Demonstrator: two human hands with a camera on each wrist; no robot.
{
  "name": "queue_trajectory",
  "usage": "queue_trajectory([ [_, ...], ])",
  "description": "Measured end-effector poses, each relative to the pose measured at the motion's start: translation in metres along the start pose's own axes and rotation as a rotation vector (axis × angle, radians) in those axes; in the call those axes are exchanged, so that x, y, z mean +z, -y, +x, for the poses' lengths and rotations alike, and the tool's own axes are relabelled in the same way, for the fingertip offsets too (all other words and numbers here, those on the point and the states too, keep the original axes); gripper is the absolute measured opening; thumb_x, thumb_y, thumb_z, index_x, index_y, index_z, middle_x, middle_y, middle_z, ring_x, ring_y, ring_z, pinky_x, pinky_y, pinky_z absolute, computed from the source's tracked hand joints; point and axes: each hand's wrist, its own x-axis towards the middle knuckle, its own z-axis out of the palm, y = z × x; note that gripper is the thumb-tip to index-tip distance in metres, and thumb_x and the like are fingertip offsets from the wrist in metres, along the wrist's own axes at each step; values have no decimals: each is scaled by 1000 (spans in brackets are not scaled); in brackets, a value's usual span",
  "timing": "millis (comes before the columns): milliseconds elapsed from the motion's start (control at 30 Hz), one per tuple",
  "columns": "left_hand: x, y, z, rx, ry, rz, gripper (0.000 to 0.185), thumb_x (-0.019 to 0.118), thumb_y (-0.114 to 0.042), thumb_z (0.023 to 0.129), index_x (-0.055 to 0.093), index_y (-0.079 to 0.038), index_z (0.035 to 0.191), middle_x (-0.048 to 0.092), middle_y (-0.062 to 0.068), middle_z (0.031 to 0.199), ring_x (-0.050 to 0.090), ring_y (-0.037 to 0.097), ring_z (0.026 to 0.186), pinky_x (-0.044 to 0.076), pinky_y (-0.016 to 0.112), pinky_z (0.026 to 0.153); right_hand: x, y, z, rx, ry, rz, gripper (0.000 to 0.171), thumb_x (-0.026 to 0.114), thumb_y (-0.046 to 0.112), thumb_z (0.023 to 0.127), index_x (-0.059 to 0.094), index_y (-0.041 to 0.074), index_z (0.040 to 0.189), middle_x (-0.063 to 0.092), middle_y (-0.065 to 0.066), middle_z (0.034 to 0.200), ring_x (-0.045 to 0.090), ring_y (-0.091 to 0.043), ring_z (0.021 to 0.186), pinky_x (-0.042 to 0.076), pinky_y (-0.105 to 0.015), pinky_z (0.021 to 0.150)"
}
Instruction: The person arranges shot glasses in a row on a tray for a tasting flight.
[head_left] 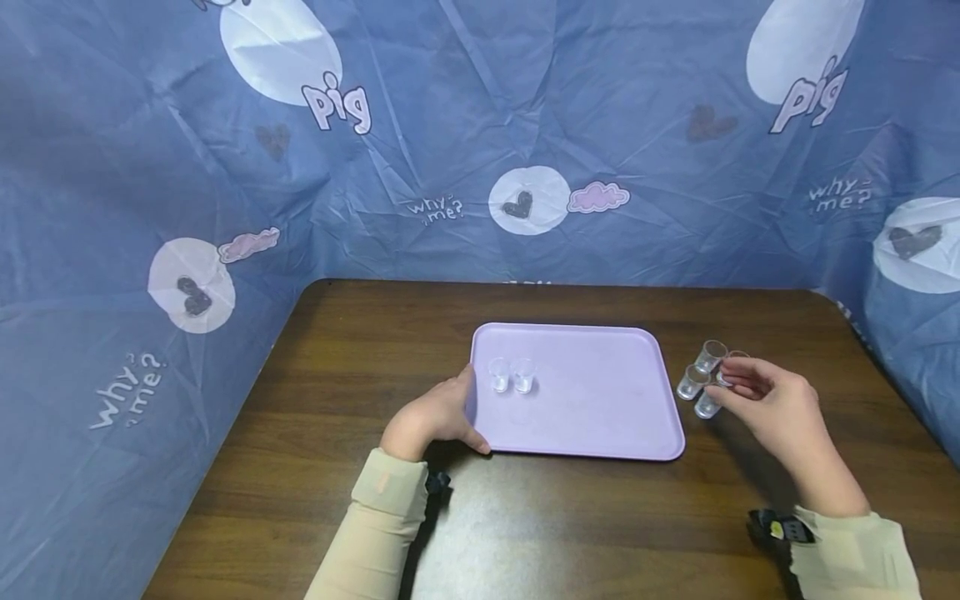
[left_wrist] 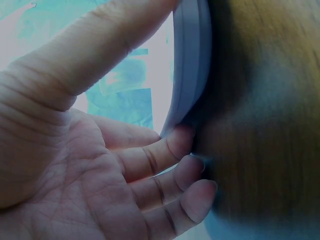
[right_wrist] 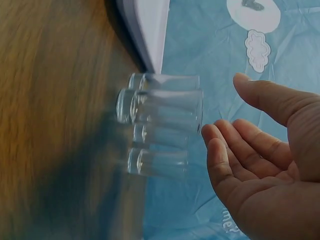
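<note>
My left hand (head_left: 437, 418) holds the lilac tray (head_left: 592, 392) at its near left corner, thumb at the front edge and fingers along the left side. In the left wrist view the fingertips (left_wrist: 192, 197) are bent against the tray's edge. Two small clear shot glasses (head_left: 523, 377) stand side by side on the tray's left part. Beyond its right edge, several more shot glasses (head_left: 693, 382) stand grouped on the table. My right hand (head_left: 776, 404) is close beside them, thumb and fingers spread apart. The right wrist view shows a gap between the fingertips and the nearest glass (right_wrist: 167, 110).
The brown wooden table (head_left: 585, 525) extends around the tray. A blue printed cloth (head_left: 420, 150) hangs behind the table and along both sides. Each wrist carries a small black camera, such as the one (head_left: 780, 527) at the right cuff.
</note>
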Motion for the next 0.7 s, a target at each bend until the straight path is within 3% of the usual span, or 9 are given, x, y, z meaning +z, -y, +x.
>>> queue_trajectory([
  [333, -1, -1, 0, -12, -1, 6, 132, 89, -36, 47, 7, 7, 142, 29, 24, 139, 31, 29, 125, 25, 35, 102, -3, -13, -7, 44, 61, -46, 50, 78, 29, 70, 63, 1, 107, 64, -14, 98, 62, -27, 84, 44, -8, 62],
  [700, -1, 1, -1, 0, -8, -1, 133, 89, -37, 46, 7, 5, 142, 31, 25, 138, 33, 30, 124, 27, 35, 101, 2, -28, -8, 35, 121, -73, 54, 78, 32, 70, 62, -2, 107, 65, -17, 94, 63, -26, 80, 45, -10, 59],
])
